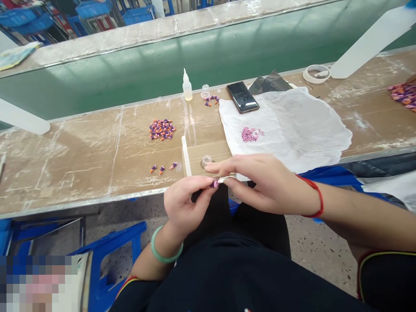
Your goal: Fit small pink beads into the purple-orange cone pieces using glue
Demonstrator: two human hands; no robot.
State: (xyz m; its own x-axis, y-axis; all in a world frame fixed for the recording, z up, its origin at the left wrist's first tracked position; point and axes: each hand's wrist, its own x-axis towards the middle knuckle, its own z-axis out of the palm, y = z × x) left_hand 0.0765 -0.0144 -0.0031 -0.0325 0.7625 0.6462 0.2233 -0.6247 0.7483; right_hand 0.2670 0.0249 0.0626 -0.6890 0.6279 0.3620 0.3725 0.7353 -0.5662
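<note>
My left hand pinches a small purple and pink piece between thumb and forefinger, just off the table's front edge. Held in the fingers of my right hand is a thin, pale, pointed tool, its tip at the piece; its exact kind is unclear. Beyond the fingers a small clear round container sits on a cardboard sheet. Three loose purple and orange pieces lie to the left, with a heap of similar pieces behind them. Tiny pink beads rest on white sheeting.
A dropper bottle, a second clear container and a phone stand or lie toward the back. A tape roll is farther right. At the right edge, another person's hand touches a purple pile.
</note>
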